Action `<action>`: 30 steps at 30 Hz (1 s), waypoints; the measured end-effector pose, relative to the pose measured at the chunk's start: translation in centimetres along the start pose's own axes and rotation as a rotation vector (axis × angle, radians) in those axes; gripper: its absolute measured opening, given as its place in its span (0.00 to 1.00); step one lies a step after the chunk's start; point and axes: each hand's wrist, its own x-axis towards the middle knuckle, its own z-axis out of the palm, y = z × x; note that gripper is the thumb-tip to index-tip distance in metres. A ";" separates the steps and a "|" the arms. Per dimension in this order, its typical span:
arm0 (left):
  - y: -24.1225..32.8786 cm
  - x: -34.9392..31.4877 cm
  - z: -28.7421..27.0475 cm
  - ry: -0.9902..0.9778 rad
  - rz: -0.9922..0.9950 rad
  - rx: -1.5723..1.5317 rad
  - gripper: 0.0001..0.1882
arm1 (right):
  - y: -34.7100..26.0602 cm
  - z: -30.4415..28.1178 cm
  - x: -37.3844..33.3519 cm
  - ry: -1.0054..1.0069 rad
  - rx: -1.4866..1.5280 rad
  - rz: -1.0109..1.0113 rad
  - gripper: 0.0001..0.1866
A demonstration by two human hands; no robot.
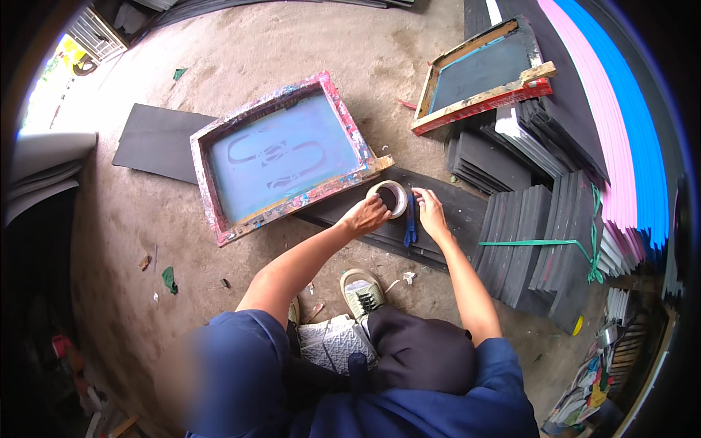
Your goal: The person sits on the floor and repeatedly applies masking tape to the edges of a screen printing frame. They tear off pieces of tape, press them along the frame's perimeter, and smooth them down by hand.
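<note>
My left hand (pixel 367 214) grips a roll of masking tape (pixel 400 203), pale and ring-shaped, with its fingers over the near-left rim. Just right of the roll, my right hand (pixel 430 210) has its thumb and fingers drawn together; what lies between them, if anything, is too small to make out. A narrow blue object (pixel 410 228) lies beneath and beside the right fingers, its kind unclear. Both hands are over a stack of black foam sheets (pixel 460 219). Left of them, a paint-stained screen printing frame (pixel 270 157) with sole-shaped outlines on its mesh rests partly on the sheets.
A second printing frame (pixel 478 77) leans on black sheet stacks at the far right. Bundled black sheets (pixel 522 244) tied with green cord stand to my right, near tall pink and blue sheets (pixel 621 124). A flat black sheet (pixel 157 142) lies behind the nearer frame.
</note>
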 end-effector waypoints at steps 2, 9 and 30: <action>-0.8 -0.4 -1.4 0.091 0.037 0.025 0.08 | -1.1 -1.0 0.1 0.019 0.034 -0.016 0.26; -5.4 -3.2 -16.8 0.279 -0.106 0.000 0.11 | -11.2 -6.8 3.5 0.104 0.144 -0.338 0.31; -3.4 -17.7 -32.3 0.722 -0.933 -0.790 0.19 | -35.2 -3.8 2.4 -0.199 0.677 -0.420 0.16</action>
